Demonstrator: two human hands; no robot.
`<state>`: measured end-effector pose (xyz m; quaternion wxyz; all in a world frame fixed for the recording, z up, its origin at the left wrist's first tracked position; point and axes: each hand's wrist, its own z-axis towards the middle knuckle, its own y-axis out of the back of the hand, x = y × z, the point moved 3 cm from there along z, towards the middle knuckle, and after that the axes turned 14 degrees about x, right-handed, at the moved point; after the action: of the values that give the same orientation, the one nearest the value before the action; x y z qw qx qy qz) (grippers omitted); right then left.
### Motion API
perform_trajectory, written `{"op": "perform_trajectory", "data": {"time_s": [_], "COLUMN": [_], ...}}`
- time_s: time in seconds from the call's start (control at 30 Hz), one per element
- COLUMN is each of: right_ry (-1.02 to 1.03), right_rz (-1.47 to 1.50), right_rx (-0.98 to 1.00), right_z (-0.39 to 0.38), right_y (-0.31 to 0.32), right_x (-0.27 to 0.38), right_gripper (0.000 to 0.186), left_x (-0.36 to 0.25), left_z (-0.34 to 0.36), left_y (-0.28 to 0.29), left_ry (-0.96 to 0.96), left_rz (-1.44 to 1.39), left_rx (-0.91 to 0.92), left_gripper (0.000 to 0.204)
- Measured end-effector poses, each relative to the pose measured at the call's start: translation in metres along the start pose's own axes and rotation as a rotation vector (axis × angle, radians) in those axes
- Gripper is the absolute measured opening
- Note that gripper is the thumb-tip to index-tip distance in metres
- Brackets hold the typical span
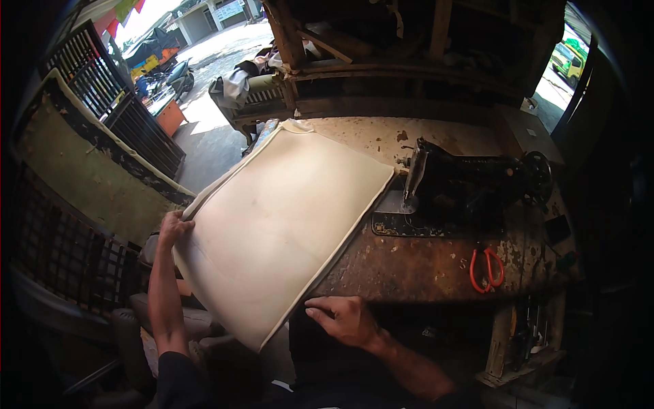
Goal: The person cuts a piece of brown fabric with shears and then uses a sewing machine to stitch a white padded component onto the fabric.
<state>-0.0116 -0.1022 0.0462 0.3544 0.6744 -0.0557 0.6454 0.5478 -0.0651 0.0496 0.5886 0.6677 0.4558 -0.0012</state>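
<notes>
Head view put a broad cream upholstery panel [286,204] across the centre of the frame, its upper part over the worn brown table [409,266] and its lowest corner hanging past the table's near edge, low in the frame. A raised, piped edge ran down its right side, and another rim showed along its upper left.

From where I stood, the left hand [178,228] had that left edge pinched between thumb and fingers, the forearm rising from a dark sleeve [178,378] at lower left. The right hand [346,320] sat just beside the panel's lower right edge, thumb and forefinger reaching toward it and the other fingers curled under; I could not tell whether it gripped the edge or only touched it.

The panel's right corner lay near the needle end of a black sewing machine [470,180], right of centre, with a handwheel [537,174] at its far right. Nearer, a pair of red-handled scissors [501,267] lay close to the table's front edge.

At far left leaned an olive-green upholstered piece [88,150] with a pale border. Behind it stood a dark slatted gate [88,75], and a motorbike [180,80] was parked in the bright yard at upper left.
</notes>
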Motion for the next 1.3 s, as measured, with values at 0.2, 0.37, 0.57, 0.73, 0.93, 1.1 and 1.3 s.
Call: {"op": "perform_trajectory", "data": {"time_s": [0.2,0.37,0.57,0.73,0.93,1.1,1.3], "right_ry": [-0.153,-0.526,-0.322,-0.456,-0.416,-0.360,-0.452], "right_rz": [-0.565,-0.581,-0.299,-0.228,-0.526,-0.030,0.082], "right_rx": [-0.501,-0.196,-0.334,-0.443,-0.451,-0.404,-0.345], "right_z": [0.095,0.134,0.002,-0.067,-0.065,-0.060,-0.050], "right_y": [0.120,0.142,0.097,0.078,0.091,0.088,0.081], "right_x": [-0.068,-0.089,-0.058,-0.023,-0.008,0.001,-0.029], "right_gripper": [0.043,0.055,0.047,0.049,0.029,0.016,0.015], "left_x": [-0.061,-0.075,-0.090,-0.170,-0.329,-0.356,-0.354], "left_z": [0.049,0.088,0.088,0.068,0.016,0.030,0.053], "left_y": [0.021,0.012,0.003,-0.074,-0.227,-0.268,-0.259], "left_ry": [0.264,0.324,-0.056,-0.302,-0.785,-0.689,-0.646], "left_rz": [0.412,0.587,0.697,0.662,0.250,0.307,0.144], "left_rx": [-0.099,-0.110,-0.066,-0.261,0.067,0.067,0.119], "left_gripper": [0.061,0.043,0.032,0.035,0.040,0.032,0.026]}}
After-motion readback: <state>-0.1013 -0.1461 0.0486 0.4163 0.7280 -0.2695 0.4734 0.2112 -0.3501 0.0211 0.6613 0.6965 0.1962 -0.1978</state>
